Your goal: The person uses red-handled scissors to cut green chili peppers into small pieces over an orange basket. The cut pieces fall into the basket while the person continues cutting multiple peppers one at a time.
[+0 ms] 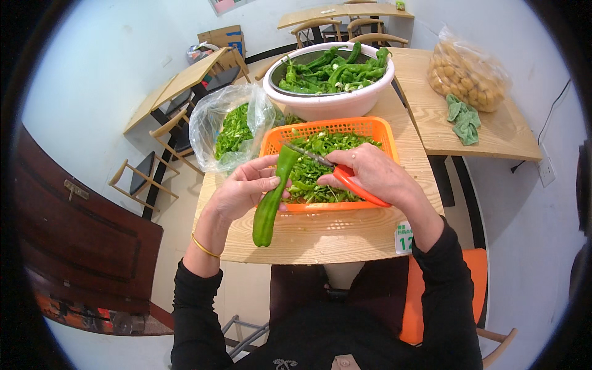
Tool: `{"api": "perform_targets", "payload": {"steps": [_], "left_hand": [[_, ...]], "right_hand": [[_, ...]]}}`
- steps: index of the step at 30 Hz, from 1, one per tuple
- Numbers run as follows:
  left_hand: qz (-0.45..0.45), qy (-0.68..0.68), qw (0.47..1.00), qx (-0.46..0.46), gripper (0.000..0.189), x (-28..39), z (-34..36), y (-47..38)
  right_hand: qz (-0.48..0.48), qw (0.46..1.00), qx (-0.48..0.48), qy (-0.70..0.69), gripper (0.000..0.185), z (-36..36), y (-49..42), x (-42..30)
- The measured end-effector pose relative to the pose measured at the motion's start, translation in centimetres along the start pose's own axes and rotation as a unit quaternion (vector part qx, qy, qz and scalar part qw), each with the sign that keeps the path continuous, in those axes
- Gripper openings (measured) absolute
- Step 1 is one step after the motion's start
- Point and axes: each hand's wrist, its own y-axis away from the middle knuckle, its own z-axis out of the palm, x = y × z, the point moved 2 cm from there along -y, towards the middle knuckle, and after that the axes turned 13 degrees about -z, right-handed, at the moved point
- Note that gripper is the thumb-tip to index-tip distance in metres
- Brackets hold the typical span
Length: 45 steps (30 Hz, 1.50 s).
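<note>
A long green pepper [268, 210] is gripped by my left hand [247, 185], tilted with its cut-looking upper end towards the scissors. My right hand [370, 169] holds scissors with orange-red handles [358, 187], their blades reaching left to the pepper's top end. Under both hands stands an orange perforated plastic basket [388, 134], holding many cut green pepper pieces [314, 180]. Behind it, a pale pink basin [323, 108] carries a dark colander [275, 76] full of whole green peppers [347, 71]. Left of the basket, a clear plastic bag [203, 134] contains more cut pepper [233, 132].
The wooden table [286, 243] has a numbered card [403, 238] at its front right. On a second table [430, 134] to the right are a bag of round tan-coloured food [467, 76] and a green cloth [463, 120]. An orange seat [469, 286] is beside me; chairs [141, 178] stand left.
</note>
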Motion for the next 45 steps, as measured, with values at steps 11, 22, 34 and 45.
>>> {"api": "perform_targets", "payload": {"steps": [11,22,34,45], "left_hand": [[0.058,-0.010,0.998,0.012,0.044,-0.2,0.2,-0.2],[0.041,-0.034,0.998,0.012,0.043,-0.2,0.4,-0.5],[0.058,-0.002,0.998,0.018,0.039,-0.4,-0.4,-0.4],[0.071,-0.047,0.996,0.039,0.038,-0.6,0.8,-0.9]], "right_hand": [[-0.024,0.993,0.020,0.116,0.040,0.1,0.5,-0.7],[-0.010,0.998,0.016,0.068,0.039,0.3,0.1,0.0],[0.007,0.992,0.016,0.123,0.040,0.0,0.4,-0.4],[-0.028,0.992,0.027,0.118,0.039,0.5,0.4,-0.7]]}}
